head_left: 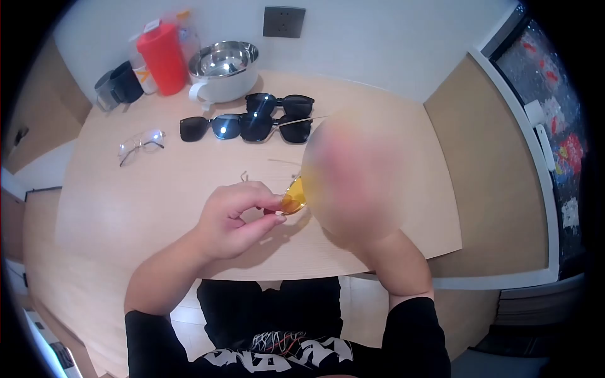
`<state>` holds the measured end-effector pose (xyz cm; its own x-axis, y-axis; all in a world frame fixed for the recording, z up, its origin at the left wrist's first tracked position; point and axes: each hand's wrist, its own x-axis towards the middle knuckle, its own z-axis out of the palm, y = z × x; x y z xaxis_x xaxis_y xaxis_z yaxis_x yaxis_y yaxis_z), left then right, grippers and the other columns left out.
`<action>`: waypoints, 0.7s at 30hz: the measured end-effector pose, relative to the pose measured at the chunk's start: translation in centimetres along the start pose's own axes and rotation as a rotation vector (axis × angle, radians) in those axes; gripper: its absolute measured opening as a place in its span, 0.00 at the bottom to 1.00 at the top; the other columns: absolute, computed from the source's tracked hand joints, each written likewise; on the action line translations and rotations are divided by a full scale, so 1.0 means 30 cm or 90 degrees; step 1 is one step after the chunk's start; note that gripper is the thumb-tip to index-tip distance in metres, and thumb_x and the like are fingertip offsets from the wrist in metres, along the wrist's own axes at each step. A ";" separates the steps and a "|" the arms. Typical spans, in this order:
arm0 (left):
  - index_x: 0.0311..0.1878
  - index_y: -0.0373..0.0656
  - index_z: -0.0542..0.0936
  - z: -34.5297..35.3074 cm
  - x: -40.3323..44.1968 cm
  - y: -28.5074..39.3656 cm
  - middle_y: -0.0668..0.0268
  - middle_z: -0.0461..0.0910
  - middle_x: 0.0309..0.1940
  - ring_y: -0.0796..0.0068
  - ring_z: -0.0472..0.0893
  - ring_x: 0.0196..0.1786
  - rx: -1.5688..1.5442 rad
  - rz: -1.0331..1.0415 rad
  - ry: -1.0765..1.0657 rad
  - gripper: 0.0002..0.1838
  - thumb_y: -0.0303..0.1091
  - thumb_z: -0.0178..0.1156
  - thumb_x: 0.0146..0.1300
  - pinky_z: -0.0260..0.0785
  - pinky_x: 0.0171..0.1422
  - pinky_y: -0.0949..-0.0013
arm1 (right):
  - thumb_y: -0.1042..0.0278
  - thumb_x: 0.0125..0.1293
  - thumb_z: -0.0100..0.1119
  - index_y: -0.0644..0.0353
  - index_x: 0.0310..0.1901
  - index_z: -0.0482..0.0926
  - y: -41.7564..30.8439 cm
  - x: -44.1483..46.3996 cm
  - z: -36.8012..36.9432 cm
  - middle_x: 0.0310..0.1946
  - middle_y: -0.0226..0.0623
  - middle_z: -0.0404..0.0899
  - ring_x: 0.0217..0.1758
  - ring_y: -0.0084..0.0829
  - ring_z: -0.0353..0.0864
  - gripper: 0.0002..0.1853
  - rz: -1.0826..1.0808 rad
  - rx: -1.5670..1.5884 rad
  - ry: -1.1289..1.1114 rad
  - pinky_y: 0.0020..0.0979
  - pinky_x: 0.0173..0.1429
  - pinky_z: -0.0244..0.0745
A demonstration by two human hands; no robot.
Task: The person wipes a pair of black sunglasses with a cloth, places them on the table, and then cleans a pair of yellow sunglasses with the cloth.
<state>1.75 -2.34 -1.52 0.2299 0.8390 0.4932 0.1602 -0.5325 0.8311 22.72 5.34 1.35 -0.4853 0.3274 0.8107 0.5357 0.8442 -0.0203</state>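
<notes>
My left hand pinches the edge of a pair of yellow-lensed glasses between thumb and fingers, just above the front part of the table. One yellow lens shows; the rest of the glasses is hidden behind a large blurred patch. That patch also covers my right hand, so its fingers cannot be made out; it is beside the glasses. Thin metal pieces, seemingly temple arms, stick out to the left of the blur. Beyond the hands lie dark sunglasses, several lenses side by side, with another dark pair behind them.
Clear thin-framed glasses lie on the left of the wooden table. At the back stand a white bowl with a handle, a red container and dark mugs. A wall socket is above. A panel borders the right.
</notes>
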 end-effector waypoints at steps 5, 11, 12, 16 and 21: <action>0.43 0.34 0.81 -0.009 -0.012 -0.030 0.59 0.83 0.36 0.74 0.80 0.38 -0.163 -0.042 0.079 0.12 0.16 0.63 0.55 0.71 0.45 0.73 | 0.76 0.46 0.65 0.59 0.41 0.83 -0.051 -0.016 0.020 0.44 0.29 0.81 0.35 0.29 0.68 0.16 -0.062 0.076 -0.047 0.30 0.46 0.62; 0.44 0.33 0.79 -0.014 -0.020 -0.023 0.57 0.82 0.38 0.73 0.80 0.40 -0.242 -0.019 0.067 0.13 0.14 0.62 0.55 0.70 0.47 0.72 | 0.76 0.50 0.65 0.59 0.41 0.82 -0.014 -0.013 0.011 0.42 0.31 0.81 0.37 0.30 0.69 0.14 -0.020 0.004 -0.016 0.31 0.46 0.63; 0.44 0.32 0.79 -0.015 -0.022 -0.022 0.57 0.82 0.39 0.73 0.80 0.41 -0.257 -0.007 0.063 0.13 0.14 0.62 0.55 0.71 0.48 0.71 | 0.76 0.52 0.64 0.59 0.41 0.82 -0.007 -0.017 0.017 0.41 0.31 0.81 0.37 0.30 0.69 0.13 -0.006 0.018 -0.030 0.31 0.46 0.63; 0.45 0.32 0.79 -0.018 -0.024 -0.009 0.56 0.81 0.41 0.72 0.80 0.44 -0.316 -0.022 0.063 0.13 0.13 0.62 0.55 0.72 0.53 0.70 | 0.72 0.64 0.58 0.61 0.43 0.80 -0.014 -0.040 0.049 0.39 0.32 0.80 0.38 0.26 0.73 0.07 0.110 0.158 -0.106 0.28 0.46 0.67; 0.46 0.32 0.78 -0.037 -0.029 -0.025 0.57 0.81 0.42 0.71 0.80 0.48 -0.383 -0.060 0.085 0.15 0.12 0.62 0.55 0.72 0.55 0.69 | 0.68 0.72 0.50 0.65 0.49 0.75 -0.016 -0.041 0.091 0.41 0.33 0.80 0.40 0.22 0.77 0.11 0.515 0.625 -0.060 0.24 0.47 0.73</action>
<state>0.37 -2.53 -2.30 0.1128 0.9068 0.4061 -0.4043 -0.3315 0.8525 21.19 5.69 -1.24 -0.3299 0.8879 0.3205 -0.0139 0.3349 -0.9421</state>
